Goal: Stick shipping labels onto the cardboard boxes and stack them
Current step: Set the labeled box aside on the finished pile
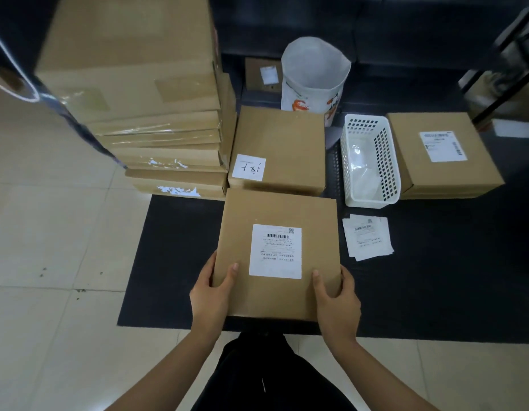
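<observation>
Box (pixel 278 256) — labelled, on mat (pixel 168 262), gripped at near corners by left hand (pixel 211 295) and right hand (pixel 335 301). Step: stacking. Next — lift onto labelled stack (pixel 444 155), far right.

A white shipping label (pixel 275 251) with a barcode, a small square code and rows of print too small to read is sitting on the flat brown cardboard box (pixel 278 295) nearest the camera; a white square sticker (pixel 249 167) bearing dark handwritten strokes, not legible, is lying on the brown box (pixel 287 143) behind it; a barcode is showing on the loose white labels (pixel 367 237) on the dark mat, and the printed label (pixel 443 145) on the far right brown box (pixel 452 173) is staying unreadable
</observation>
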The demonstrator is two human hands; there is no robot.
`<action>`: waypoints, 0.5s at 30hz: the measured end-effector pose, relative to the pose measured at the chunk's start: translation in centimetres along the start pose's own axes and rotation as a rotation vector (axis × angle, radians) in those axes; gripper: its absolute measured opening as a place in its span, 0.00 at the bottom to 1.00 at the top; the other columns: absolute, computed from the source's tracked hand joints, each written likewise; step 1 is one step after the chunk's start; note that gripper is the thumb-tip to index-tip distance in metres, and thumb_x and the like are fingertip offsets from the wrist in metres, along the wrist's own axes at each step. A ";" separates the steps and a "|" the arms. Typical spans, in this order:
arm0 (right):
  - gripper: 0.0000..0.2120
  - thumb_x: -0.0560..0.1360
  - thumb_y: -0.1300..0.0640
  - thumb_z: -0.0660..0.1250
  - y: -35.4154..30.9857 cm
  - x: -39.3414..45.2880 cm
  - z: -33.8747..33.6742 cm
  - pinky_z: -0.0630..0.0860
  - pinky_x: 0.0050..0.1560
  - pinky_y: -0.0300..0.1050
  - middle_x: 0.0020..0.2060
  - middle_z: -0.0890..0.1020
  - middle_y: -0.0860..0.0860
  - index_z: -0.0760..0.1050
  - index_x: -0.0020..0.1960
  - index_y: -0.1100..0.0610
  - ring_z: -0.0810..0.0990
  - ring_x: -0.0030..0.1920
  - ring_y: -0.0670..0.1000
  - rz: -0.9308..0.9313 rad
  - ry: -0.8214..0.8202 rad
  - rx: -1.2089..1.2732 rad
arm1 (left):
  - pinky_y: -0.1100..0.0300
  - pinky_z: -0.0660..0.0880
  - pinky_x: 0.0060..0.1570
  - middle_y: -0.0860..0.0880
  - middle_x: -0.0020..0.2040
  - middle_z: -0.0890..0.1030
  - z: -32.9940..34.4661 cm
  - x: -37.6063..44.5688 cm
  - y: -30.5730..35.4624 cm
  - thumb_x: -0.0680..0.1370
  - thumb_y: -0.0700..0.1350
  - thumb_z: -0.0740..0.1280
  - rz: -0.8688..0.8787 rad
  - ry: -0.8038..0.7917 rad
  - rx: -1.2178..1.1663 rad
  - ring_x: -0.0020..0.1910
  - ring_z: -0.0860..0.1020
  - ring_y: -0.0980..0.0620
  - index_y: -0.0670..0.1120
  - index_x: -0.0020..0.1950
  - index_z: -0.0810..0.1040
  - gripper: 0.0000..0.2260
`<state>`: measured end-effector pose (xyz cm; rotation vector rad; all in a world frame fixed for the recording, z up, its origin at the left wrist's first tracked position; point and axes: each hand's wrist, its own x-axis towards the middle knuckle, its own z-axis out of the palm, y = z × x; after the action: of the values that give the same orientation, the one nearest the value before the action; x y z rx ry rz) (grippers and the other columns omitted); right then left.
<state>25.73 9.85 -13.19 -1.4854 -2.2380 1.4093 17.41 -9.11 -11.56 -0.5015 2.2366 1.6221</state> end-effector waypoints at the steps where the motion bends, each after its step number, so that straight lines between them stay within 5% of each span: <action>1: 0.31 0.73 0.38 0.67 -0.4 -0.1 -0.2 0.74 0.56 0.49 0.59 0.77 0.48 0.65 0.72 0.48 0.76 0.55 0.50 -0.011 0.012 -0.004 | 0.67 0.73 0.49 0.60 0.57 0.78 -0.1 -0.1 0.6 0.75 0.55 0.70 0.016 -0.003 -0.003 0.54 0.76 0.62 0.56 0.69 0.71 0.23; 15: 0.32 0.72 0.34 0.64 -0.6 2.4 -9.6 0.76 0.55 0.50 0.57 0.78 0.47 0.66 0.71 0.48 0.77 0.54 0.50 0.031 0.225 0.008 | 0.56 0.74 0.58 0.59 0.57 0.78 8.5 -2.3 6.0 0.75 0.54 0.70 0.147 -0.209 -0.015 0.56 0.77 0.56 0.57 0.68 0.73 0.22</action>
<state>29.19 17.75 -8.23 -1.5939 -2.0804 1.1898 17.17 0.92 -7.97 -0.1639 2.1495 1.6780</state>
